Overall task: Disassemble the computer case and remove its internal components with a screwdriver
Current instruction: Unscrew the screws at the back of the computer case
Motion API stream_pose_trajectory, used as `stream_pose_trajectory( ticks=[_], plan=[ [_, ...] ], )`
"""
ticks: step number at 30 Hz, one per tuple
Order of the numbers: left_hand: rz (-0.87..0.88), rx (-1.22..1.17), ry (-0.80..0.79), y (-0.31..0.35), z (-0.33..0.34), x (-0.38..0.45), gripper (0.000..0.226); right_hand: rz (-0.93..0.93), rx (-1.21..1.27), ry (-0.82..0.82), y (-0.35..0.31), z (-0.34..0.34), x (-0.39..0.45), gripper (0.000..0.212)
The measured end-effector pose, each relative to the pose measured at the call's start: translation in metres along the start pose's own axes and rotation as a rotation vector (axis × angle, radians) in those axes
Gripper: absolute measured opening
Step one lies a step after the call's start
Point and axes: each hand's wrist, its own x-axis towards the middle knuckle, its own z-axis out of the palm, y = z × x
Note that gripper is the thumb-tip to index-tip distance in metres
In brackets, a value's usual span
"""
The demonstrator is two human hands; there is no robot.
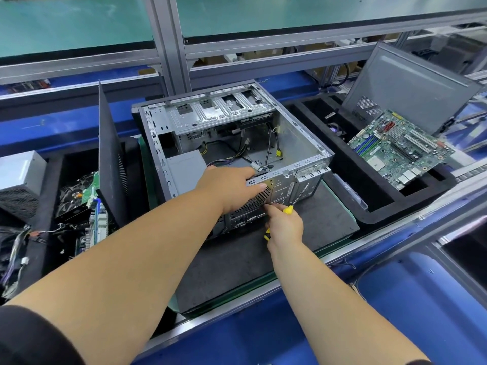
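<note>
Head view — computer case (232,143) lies open side up on the dark surface (316,219), its rear panel facing the person. Left hand (232,188) curls over the near top rim, gripping it. Right hand (286,225) is wrapped round the yellow-handled screwdriver (297,198); fingers closed on the handle, touching the panel just below the left hand. Shaft slants up and right along the panel — tip not seated on any visible screw. Right hand is nearer the fasteners.

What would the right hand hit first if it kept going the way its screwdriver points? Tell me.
The right hand holds the screwdriver, whose shaft angles up and away toward the computer case. Going straight on, the tip would probably meet the case's rear metal panel first, near the slot covers; depth is hard to judge.
</note>
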Motion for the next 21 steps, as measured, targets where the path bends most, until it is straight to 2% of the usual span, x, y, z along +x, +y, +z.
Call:
stream_pose_trajectory(
  ticks=[6, 15, 21],
  plan=[
    [0.003, -0.006, -0.002, 0.0, 0.0, 0.0, 0.024, -0.131, -0.06, 0.046, 0.008, 0.001, 0.0, 0.011],
    [0.0, 0.013, -0.007, 0.0, 0.0, 0.0, 0.039, -0.372, -0.219, 0.063, 0.014, 0.001, 0.003, 0.022],
    [0.005, 0.016, -0.009, 0.0, 0.0, -0.001, 0.046, -0.402, -0.239, 0.066, 0.015, -0.009, 0.008, 0.016]
  ],
)
